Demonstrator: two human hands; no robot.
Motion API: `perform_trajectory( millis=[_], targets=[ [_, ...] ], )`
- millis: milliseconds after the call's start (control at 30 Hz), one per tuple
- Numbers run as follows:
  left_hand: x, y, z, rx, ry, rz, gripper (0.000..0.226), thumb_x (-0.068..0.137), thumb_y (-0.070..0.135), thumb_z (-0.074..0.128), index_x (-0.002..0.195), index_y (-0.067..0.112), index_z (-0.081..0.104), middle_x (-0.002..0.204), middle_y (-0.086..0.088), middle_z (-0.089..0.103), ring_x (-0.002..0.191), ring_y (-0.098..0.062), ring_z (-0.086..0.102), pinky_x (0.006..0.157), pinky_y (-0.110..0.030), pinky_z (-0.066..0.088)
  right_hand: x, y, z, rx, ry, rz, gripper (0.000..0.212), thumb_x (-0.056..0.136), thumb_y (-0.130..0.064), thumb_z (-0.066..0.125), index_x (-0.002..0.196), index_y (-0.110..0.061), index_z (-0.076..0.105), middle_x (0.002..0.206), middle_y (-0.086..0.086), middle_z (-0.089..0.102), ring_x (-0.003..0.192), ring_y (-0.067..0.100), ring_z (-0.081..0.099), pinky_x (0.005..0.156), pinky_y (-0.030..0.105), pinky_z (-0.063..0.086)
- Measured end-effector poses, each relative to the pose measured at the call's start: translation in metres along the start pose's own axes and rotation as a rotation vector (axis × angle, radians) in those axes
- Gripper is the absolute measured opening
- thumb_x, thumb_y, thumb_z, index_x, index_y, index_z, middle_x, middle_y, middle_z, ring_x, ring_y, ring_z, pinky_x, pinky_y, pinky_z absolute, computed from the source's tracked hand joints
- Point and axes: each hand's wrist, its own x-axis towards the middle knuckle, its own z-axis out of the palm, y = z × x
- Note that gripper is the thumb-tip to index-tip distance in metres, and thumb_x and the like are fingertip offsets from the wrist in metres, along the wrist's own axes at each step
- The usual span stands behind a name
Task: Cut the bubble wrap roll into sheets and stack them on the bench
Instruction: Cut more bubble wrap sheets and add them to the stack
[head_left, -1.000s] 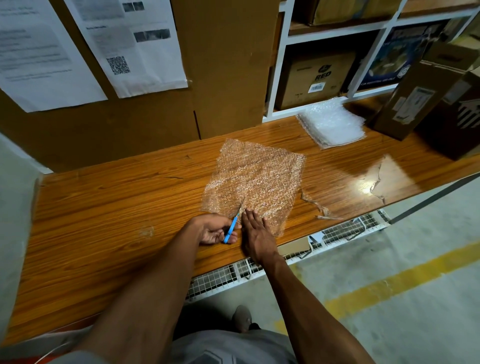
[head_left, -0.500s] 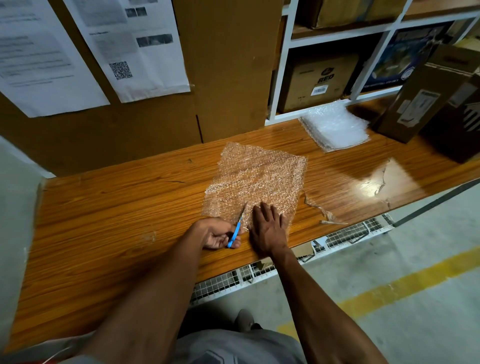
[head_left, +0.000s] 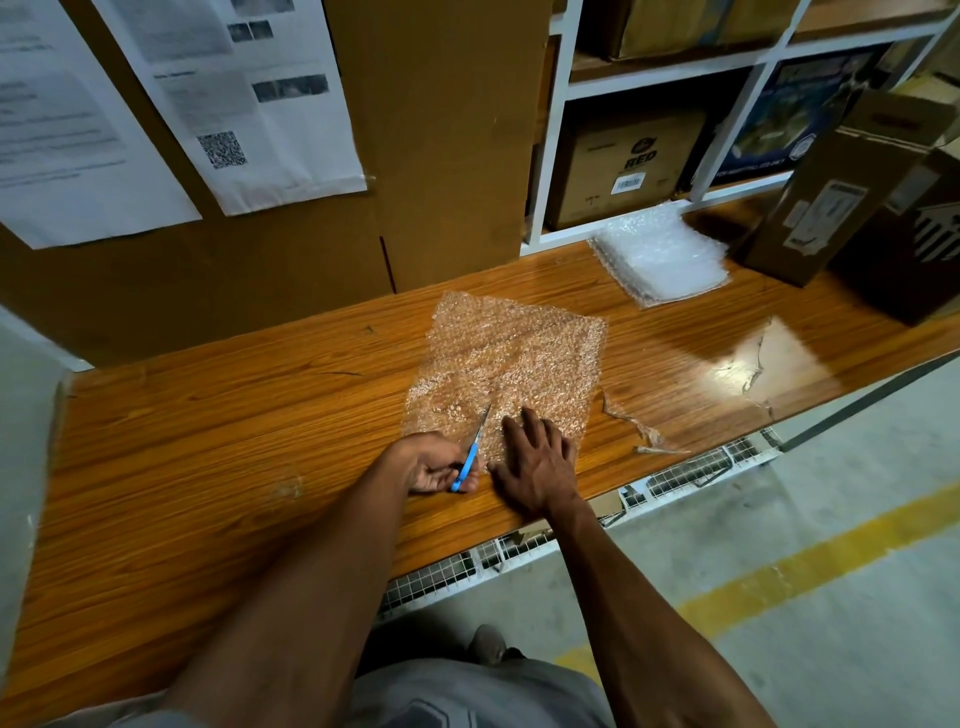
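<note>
In the head view, the left hand (head_left: 435, 464) curls round blue-handled scissors (head_left: 471, 451) whose thin blades lie on the near edge of a bumpy clear bubble wrap sheet (head_left: 511, 364), which the right hand (head_left: 537, 464) presses with spread flat fingers onto the glossy wood-grain bench (head_left: 208, 447), a stack of cut sheets (head_left: 662, 257) lying far right.

The surface (head_left: 208, 441) is glossy varnished wood-grain, with a bright glare patch at the right of the frame. The bubble wrap sheet (head_left: 514, 358) at centre is clear, pebbled plastic; the stack of sheets (head_left: 660, 254) at upper right looks whiter. The scissors (head_left: 470, 457) have a blue plastic handle and metal blades. Matt brown cardboard (head_left: 441, 156) carries white paper notices (head_left: 244, 104). The floor (head_left: 831, 597) is dull concrete.
</note>
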Motion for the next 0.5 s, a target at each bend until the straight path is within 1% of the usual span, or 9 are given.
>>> perform_trajectory(
  millis=[100,267,400,433,500],
  targets=[
    [0.004,-0.002,-0.001,-0.020,0.014,0.012,0.017,0.104,0.011,0.059,0.100,-0.002,0.069,0.080,-0.014,0.074,0.060,-0.014,0.073,0.039,-0.011,0.045,-0.002,0.000,0.000,0.013,0.024,-0.003,0.084,0.094,-0.072,0.042,0.163,-0.033,0.013,0.174,0.004,0.004,0.156,0.037,0.011,0.120,0.060,0.018],
    [-0.001,-0.003,-0.002,-0.046,-0.052,-0.046,0.019,0.102,0.018,0.064,0.100,0.000,0.069,0.087,-0.013,0.075,0.068,-0.015,0.074,0.047,-0.014,0.052,0.000,0.002,0.004,0.008,0.050,-0.001,0.088,0.086,-0.081,0.031,0.160,-0.035,0.017,0.173,0.002,0.007,0.154,0.038,0.015,0.118,0.062,0.025],
    [-0.005,0.001,-0.002,-0.027,-0.097,-0.092,0.029,0.102,0.023,0.064,0.115,-0.004,0.067,0.095,-0.015,0.076,0.076,-0.017,0.076,0.052,-0.016,0.056,0.001,0.003,0.009,-0.005,0.075,0.001,0.088,0.087,-0.081,0.033,0.160,-0.034,0.018,0.173,0.003,0.009,0.154,0.037,0.017,0.115,0.059,0.027],
    [-0.005,0.003,-0.001,-0.026,-0.102,-0.085,0.030,0.102,0.022,0.064,0.116,-0.004,0.067,0.094,-0.015,0.076,0.076,-0.018,0.076,0.052,-0.016,0.056,0.001,0.003,0.009,-0.008,0.077,0.001,0.088,0.086,-0.081,0.032,0.160,-0.034,0.018,0.173,0.003,0.009,0.154,0.037,0.016,0.116,0.058,0.027],
    [-0.008,0.008,0.002,-0.018,-0.085,-0.056,0.025,0.103,0.021,0.063,0.109,-0.002,0.069,0.089,-0.016,0.075,0.068,-0.017,0.075,0.049,-0.015,0.055,-0.001,0.001,0.006,-0.008,0.077,0.001,0.091,0.084,-0.083,0.026,0.160,-0.033,0.018,0.173,0.003,0.008,0.154,0.036,0.015,0.117,0.057,0.026]
  ],
)
